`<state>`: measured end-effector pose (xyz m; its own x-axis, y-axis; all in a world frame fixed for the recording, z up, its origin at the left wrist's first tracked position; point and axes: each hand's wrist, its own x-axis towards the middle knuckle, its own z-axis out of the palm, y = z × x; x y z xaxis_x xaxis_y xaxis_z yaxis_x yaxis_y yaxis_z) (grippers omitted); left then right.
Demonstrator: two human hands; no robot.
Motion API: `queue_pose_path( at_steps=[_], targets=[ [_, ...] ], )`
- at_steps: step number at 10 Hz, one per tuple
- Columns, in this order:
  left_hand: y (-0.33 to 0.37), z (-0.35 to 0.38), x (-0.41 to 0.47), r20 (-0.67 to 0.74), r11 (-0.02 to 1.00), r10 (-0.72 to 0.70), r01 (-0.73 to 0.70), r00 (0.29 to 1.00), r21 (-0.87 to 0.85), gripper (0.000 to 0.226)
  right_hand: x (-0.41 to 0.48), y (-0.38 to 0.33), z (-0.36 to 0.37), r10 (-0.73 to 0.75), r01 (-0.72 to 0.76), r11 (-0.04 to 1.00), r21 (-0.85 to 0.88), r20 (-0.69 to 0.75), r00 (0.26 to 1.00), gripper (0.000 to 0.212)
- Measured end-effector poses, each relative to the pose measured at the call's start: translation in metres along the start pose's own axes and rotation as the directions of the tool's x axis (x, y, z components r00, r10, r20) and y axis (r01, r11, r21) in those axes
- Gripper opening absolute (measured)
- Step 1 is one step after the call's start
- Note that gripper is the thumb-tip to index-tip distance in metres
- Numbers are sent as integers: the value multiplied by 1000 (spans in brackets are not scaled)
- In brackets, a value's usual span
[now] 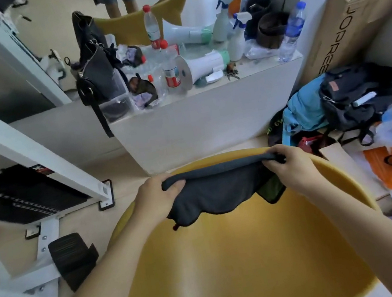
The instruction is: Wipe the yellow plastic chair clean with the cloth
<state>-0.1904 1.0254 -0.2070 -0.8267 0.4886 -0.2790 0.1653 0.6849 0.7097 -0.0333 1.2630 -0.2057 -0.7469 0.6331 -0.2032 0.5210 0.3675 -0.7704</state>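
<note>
The chair (236,266), a yellow plastic shell with a smooth, glossy seat catching a pale streak of light, is being viewed from above, filling the lower middle of the view on the pale floor. Its curved back rim is being covered by the cloth (218,191), a dark grey piece with a green patch showing at its right lower corner. The cloth is being held stretched along the rim: its left end is being gripped by the left hand (157,197), its right end pinched by the right hand (290,171), fingers curled over the top edge. Beyond the chair, a white ledge (209,109) is being crowded by a megaphone (201,66), bottles and a black bag (95,72). Backpacks (348,98) are lying to the right.
</note>
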Motion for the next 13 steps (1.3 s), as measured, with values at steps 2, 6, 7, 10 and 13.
queue_pose_path(
  at_steps=[2,6,7,10,13],
  targets=[
    [34,24,57,-10,993,-71,70,997,-95,18,64,3,-3,339,-301,769,564,39,940,6],
    [97,-7,145,27,883,-26,36,999,-468,31,162,-111,8,140,-378,574,727,367,919,18],
    [101,-6,160,-37,948,-4,-8,999,-318,55,177,-145,22,-3,-287,709,644,411,912,26],
    [59,-66,290,-353,979,-82,9,932,-203,25,253,-148,93,-30,-149,861,486,342,939,35],
    [15,-92,461,-260,985,-124,88,958,-149,25,331,-63,165,127,-162,977,142,228,965,38]
  ],
)
